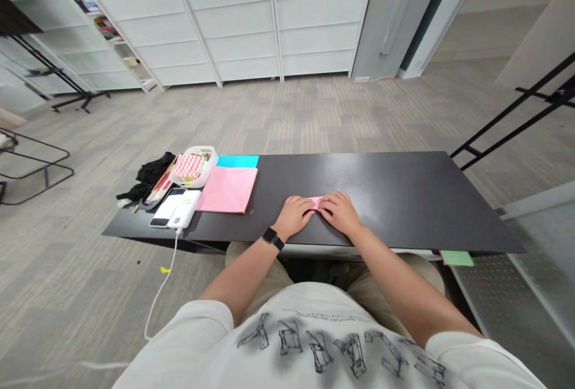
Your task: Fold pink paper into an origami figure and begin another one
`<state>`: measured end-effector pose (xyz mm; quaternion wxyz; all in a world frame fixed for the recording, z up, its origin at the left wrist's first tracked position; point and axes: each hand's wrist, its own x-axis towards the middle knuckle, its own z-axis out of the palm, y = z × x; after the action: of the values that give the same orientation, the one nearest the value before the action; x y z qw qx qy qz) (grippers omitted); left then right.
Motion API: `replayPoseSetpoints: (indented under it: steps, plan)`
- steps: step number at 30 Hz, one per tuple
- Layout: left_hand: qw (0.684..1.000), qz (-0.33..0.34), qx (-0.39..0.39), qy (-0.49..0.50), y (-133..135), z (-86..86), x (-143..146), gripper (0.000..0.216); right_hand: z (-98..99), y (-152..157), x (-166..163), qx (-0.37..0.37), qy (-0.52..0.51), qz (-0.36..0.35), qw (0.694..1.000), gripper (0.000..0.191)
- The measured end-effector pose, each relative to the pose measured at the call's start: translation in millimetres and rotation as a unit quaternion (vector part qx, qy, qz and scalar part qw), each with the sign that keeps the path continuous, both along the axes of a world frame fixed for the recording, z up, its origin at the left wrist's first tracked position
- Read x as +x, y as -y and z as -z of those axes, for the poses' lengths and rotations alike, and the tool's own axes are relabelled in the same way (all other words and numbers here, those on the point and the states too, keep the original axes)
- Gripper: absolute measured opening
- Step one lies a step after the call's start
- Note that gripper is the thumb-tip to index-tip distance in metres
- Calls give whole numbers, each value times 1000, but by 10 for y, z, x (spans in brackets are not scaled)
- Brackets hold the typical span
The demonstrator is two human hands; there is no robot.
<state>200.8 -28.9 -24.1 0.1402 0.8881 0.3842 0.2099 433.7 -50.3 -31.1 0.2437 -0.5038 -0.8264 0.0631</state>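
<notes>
A small folded piece of pink paper lies on the dark table, mostly covered by my hands. My left hand, with a black watch on the wrist, presses on its left side with bent fingers. On the right side, my right hand has its fingers curled over the paper. Both sets of fingertips touch the paper and nearly meet at its middle. The paper's exact shape is hidden under the fingers.
Left on the table are a stack of pink sheets, a blue sheet, a white basket, a phone and a white power bank with a cable. Black cloth lies at the far left corner. A green sheet sticks out below the front edge.
</notes>
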Motion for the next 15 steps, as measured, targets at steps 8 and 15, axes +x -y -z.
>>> replayPoseSetpoints:
  steps: [8,15]
  plan:
    - [999,5,-17,36,-48,41,-10,25,-4,13,13,-6,-5,15,1000,23]
    - [998,0,-15,57,-82,48,12,22,-3,-14,-3,1,-7,23,1000,23]
